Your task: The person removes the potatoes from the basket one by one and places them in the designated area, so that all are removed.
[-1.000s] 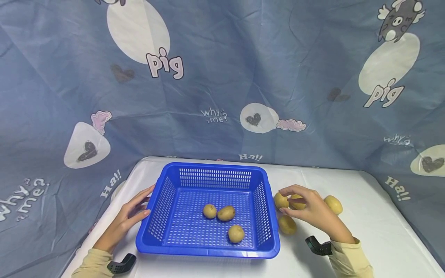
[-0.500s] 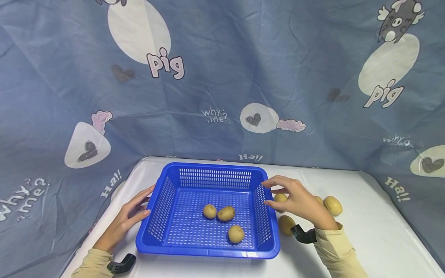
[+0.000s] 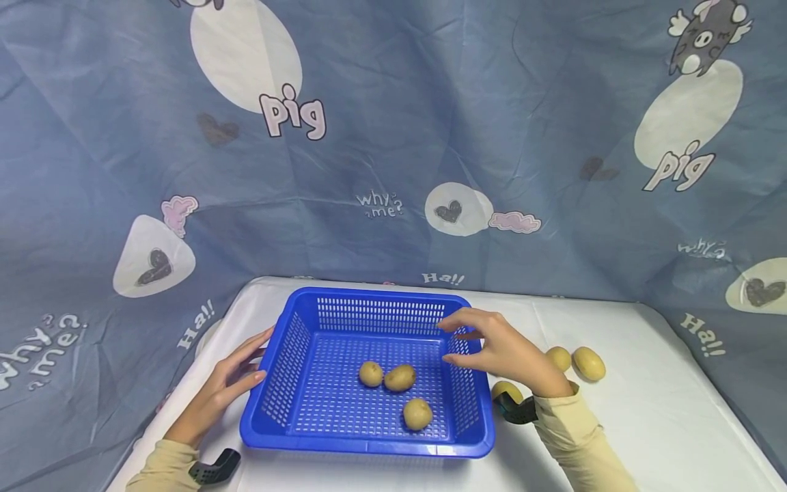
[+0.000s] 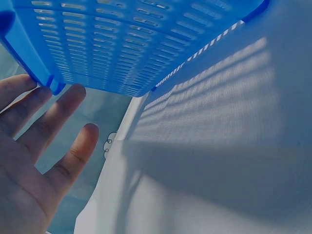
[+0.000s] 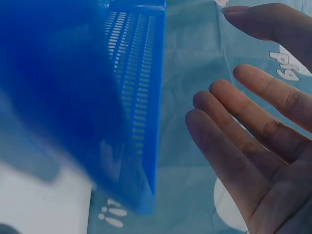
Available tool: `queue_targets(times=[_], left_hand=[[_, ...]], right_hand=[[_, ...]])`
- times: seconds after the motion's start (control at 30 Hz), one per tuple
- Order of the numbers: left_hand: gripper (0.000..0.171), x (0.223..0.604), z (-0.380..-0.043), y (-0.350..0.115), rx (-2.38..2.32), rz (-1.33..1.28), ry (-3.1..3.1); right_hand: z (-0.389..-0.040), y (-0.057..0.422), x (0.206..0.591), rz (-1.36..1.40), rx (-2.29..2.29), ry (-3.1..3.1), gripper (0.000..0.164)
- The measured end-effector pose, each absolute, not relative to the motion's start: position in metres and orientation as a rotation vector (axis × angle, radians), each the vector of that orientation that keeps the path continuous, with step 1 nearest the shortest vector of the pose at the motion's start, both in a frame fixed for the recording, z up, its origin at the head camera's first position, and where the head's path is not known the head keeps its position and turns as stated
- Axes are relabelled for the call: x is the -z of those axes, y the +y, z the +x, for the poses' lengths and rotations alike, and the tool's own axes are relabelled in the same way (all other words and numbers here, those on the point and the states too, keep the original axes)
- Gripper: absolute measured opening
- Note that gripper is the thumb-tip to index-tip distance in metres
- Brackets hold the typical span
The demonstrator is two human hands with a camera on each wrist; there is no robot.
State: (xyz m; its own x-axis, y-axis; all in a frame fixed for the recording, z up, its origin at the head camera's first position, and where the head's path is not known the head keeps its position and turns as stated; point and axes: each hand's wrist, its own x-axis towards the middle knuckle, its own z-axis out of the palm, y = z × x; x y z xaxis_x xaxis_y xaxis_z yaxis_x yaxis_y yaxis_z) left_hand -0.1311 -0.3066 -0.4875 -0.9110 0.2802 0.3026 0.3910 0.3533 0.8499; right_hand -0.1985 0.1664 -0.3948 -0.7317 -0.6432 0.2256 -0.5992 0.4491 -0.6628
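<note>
A blue plastic basket (image 3: 367, 448) with slotted walls stands on the white table, and three potatoes lie on its floor: a round one (image 3: 371, 374), an oval one (image 3: 400, 378) and another (image 3: 417, 414) nearer the front. My left hand (image 3: 223, 383) rests its fingertips along the basket's left rim, fingers spread; the left wrist view shows them at the rim's edge (image 4: 53, 83). Over the right wall reaches my right hand (image 3: 492, 345), thumb and fingers apart. Nothing lies between those fingers (image 5: 243, 107) in the right wrist view.
Right of the basket, a potato (image 3: 507, 391) lies partly behind the right wrist's black camera (image 3: 518, 408). Two more potatoes, one (image 3: 558, 359) beside a larger one (image 3: 589, 363), lie farther right. A blue printed cloth (image 3: 369, 150) hangs behind the table.
My right hand has moved left, from above the potatoes beside the basket to over its right wall. The left hand and the three potatoes inside have stayed put.
</note>
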Motion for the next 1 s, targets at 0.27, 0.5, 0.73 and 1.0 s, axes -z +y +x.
queue_targets(times=[0.27, 0.5, 0.73, 1.0], left_hand=[[0.065, 0.488, -0.131, -0.308, 1.602, -0.591, -2.504], [0.064, 0.488, -0.131, -0.307, 1.623, -0.61, -2.488], [0.064, 0.488, -0.131, -0.307, 1.631, -0.615, -2.49], [0.064, 0.487, -0.131, -0.307, 1.63, -0.615, -2.499]], right_hand=[[-0.203, 0.148, 0.39, -1.206, 1.083, 2.61, 0.041], [-0.205, 0.13, 0.393, -1.243, 1.072, 2.576, 0.041], [-0.206, 0.114, 0.4, -1.258, 1.07, 2.54, 0.04], [-0.207, 0.098, 0.408, -1.222, 1.099, 2.475, 0.041]])
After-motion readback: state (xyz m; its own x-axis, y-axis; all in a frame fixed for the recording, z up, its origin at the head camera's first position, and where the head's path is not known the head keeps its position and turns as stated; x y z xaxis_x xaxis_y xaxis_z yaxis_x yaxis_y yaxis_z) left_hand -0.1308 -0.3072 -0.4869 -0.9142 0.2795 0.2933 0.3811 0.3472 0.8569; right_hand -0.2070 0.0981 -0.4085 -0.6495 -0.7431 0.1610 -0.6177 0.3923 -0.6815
